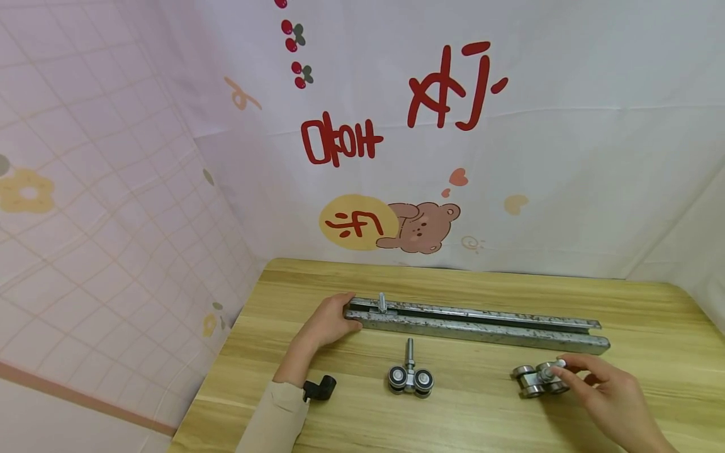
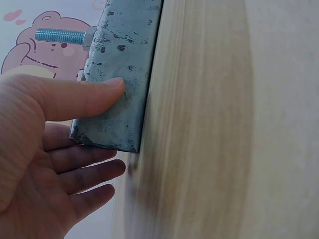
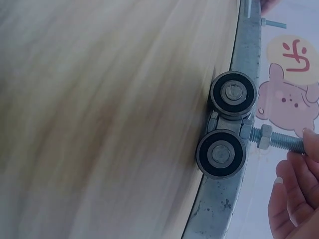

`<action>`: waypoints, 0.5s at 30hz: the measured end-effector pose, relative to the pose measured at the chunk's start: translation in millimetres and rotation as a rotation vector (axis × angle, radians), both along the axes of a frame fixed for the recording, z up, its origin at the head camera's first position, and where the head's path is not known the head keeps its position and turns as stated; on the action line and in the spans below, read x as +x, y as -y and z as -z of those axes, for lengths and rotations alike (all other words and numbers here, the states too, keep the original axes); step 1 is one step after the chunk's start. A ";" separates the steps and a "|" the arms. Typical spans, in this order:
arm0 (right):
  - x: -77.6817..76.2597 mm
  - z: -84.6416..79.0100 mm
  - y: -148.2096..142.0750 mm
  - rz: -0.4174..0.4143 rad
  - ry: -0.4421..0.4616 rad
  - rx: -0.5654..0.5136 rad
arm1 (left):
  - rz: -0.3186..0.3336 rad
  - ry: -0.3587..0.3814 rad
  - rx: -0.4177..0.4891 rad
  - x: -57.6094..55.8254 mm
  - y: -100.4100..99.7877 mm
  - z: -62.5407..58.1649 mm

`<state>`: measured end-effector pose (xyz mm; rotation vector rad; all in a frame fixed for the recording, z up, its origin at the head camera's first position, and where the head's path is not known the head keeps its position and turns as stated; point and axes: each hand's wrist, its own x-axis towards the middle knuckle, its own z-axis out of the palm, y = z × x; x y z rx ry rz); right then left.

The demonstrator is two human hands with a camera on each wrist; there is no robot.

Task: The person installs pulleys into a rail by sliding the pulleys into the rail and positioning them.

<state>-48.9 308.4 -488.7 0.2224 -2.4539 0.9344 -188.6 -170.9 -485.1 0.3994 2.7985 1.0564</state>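
A speckled grey metal channel rail (image 1: 481, 335) lies across the table with its slot facing up. My left hand (image 1: 328, 321) grips its left end; in the left wrist view the thumb lies along the side face. Close to that end, a threaded bolt (image 1: 382, 303) with a nut (image 2: 88, 40) stands up from the slot; what it joins inside is mostly hidden. My right hand (image 1: 608, 390) pinches the bolt of a roller trolley (image 1: 532, 380), near the rail's right end. Its black-and-silver wheels (image 3: 221, 154) show clearly in the right wrist view.
Between the hands, in front of the rail, another roller trolley (image 1: 410, 377) lies on the wooden table (image 1: 464, 409), bolt pointing away from me. A black fitting (image 1: 323, 387) sits at the left wrist. Behind the table hangs a printed white cloth (image 1: 544, 163).
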 end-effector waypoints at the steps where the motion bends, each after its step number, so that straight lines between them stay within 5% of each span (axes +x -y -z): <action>1: -0.1 0.0 -0.6 0.004 0.001 -0.001 | -0.001 0.000 -0.001 -0.2 0.2 0.1; 15: -0.4 1.3 -13.7 0.078 0.035 0.022 | -0.009 0.009 0.005 0.9 0.3 -0.2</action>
